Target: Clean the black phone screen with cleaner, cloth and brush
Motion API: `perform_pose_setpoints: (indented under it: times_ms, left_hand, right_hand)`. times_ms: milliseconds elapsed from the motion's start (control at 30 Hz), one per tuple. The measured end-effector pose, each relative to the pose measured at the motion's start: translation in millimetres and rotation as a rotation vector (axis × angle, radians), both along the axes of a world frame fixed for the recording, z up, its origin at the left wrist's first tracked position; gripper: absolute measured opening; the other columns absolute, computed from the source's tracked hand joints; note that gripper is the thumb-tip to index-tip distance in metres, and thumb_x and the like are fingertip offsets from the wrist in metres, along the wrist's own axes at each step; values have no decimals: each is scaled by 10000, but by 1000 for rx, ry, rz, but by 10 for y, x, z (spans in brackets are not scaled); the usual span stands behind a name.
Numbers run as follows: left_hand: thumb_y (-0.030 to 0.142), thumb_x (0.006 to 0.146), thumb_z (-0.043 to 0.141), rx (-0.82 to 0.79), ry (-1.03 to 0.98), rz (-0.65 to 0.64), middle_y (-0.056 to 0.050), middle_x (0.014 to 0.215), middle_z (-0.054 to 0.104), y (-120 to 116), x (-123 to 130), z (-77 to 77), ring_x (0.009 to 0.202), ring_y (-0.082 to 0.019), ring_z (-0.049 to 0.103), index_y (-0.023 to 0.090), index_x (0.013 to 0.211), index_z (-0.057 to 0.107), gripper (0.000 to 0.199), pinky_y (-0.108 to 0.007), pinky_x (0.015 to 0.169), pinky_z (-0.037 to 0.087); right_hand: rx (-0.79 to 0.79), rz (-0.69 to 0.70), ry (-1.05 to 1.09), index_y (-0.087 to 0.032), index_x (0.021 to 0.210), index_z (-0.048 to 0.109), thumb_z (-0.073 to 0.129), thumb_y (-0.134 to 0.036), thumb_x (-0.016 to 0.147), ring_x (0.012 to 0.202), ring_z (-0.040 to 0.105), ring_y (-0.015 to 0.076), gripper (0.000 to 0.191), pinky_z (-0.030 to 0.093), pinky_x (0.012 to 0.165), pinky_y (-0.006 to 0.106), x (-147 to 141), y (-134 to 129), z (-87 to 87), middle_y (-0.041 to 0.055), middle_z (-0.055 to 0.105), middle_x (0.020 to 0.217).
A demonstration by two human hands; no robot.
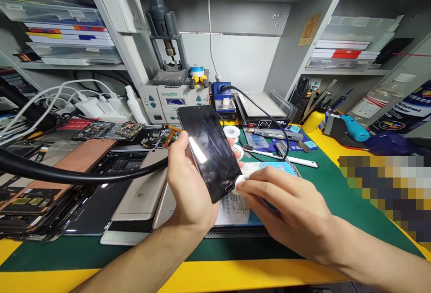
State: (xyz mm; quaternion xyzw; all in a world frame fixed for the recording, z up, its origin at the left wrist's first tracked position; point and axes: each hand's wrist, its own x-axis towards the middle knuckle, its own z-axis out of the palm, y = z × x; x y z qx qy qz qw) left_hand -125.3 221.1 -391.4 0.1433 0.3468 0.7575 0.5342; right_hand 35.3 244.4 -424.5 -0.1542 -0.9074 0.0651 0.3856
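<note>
My left hand (191,185) is wrapped round a black smartphone (210,149), thumb along its left edge and fingertips showing at its right edge. The phone is tilted, its dark, smudged screen facing me and reflecting a bright light. At its lower right corner, my right hand (286,198) pinches a small white piece (239,180) that touches or nearly touches the phone's edge. Whether that piece is cloth, tissue or a plug cannot be made out. Under both hands lies a blue and white printed sheet (232,212), partly covered.
Several phones and phone parts, including a gold phone back (143,194), crowd the left side. A thick black cable (84,174) crosses them. Behind stand a soldering station (168,99) and a flat heating plate (261,106). A white-handled brush (296,159) lies on the green mat (357,212).
</note>
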Motion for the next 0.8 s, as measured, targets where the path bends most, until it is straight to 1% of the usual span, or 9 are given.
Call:
perform_pose_setpoints:
  times_ms: [100,167,200,367,500,633,700,800]
  left_hand:
    - [492,989,338,19,-12,-62,-126,798,702,-7,-7,14,622,-231,664,111,922,687,522,-362,573,565]
    - [484,995,323,35,-15,-98,-124,783,705,-8,-9,15,616,-230,665,111,919,698,534,-370,580,570]
    - [486,997,318,46,-14,-113,-122,776,706,-8,-8,12,616,-230,667,113,922,704,542,-369,583,571]
    - [512,990,339,75,-12,-154,-105,788,707,-10,3,-16,635,-227,681,136,915,723,543,-360,610,574]
    - [524,990,331,52,-13,-167,-105,790,704,-30,9,-34,643,-228,678,142,878,715,554,-361,621,573]
    - [537,971,375,71,9,-181,-113,817,717,-46,28,-51,657,-231,692,133,863,711,536,-361,651,578]
    - [533,964,397,94,22,-188,-110,807,721,-46,42,-60,677,-229,700,133,870,718,522,-352,680,576]
    - [520,958,428,96,46,-187,-97,788,721,-44,61,-72,708,-235,706,137,894,726,490,-347,701,570]
  right_hand:
    - [-276,30,95,-150,1017,691,618,-40,940,831,673,124,153,543,756,224,0,-17,92,51,712,922]
    - [-386,27,120,-173,1000,690,618,-49,939,800,667,115,156,539,735,221,2,-25,136,27,715,894]
    - [-404,23,125,-177,988,690,623,-55,936,777,658,114,149,534,718,225,1,-27,147,21,711,875]
    - [-369,7,116,-162,905,696,647,-69,899,697,610,122,105,498,641,248,-20,-32,135,27,668,793]
    - [-398,-49,102,-163,860,696,644,-75,883,648,593,114,105,483,604,242,-38,-36,145,18,656,757]
    - [-373,-44,81,-175,877,702,654,-78,892,658,630,113,109,504,607,225,-32,-29,143,18,689,778]
    - [-303,-42,72,-178,913,702,659,-69,899,712,673,124,118,537,652,225,-21,-17,116,32,715,826]
    - [-114,-58,34,-176,969,694,656,-74,925,783,707,150,116,577,727,253,-4,5,64,57,732,884]
